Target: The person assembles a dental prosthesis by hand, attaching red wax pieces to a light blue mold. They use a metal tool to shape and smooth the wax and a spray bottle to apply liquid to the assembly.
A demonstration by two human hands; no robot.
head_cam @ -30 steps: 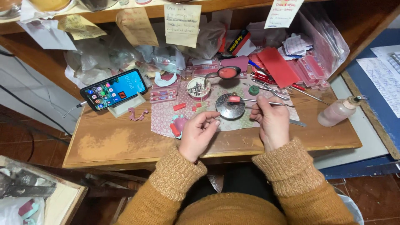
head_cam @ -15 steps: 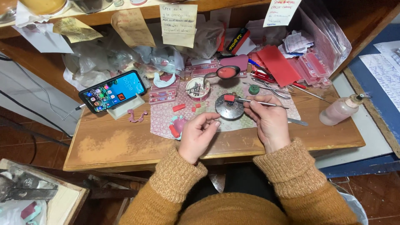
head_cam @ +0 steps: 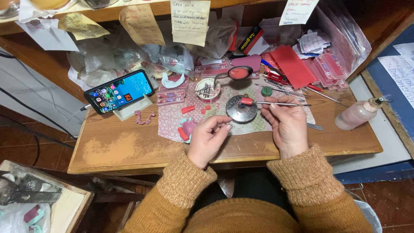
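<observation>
Here, the right hand (head_cam: 286, 125) pinched a thin, stiff metal instrument (head_cam: 276, 103), best gripped mid-shaft, over the round metal dish (head_cam: 241, 109) mid-bench; the left hand (head_cam: 208, 138) curled, contents indiscernible.

The left hand (head_cam: 208, 139) curls over whatever it pinches, hiding it; the metal tool's (head_cam: 276, 103) tip is too small to tell; the bottom edge cuts off both sleeves.

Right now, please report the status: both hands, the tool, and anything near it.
Right hand grips thin metal tool, red tip over round metal disc. Left hand curled beside pink dental model. Small tin of tools close behind disc.
</observation>
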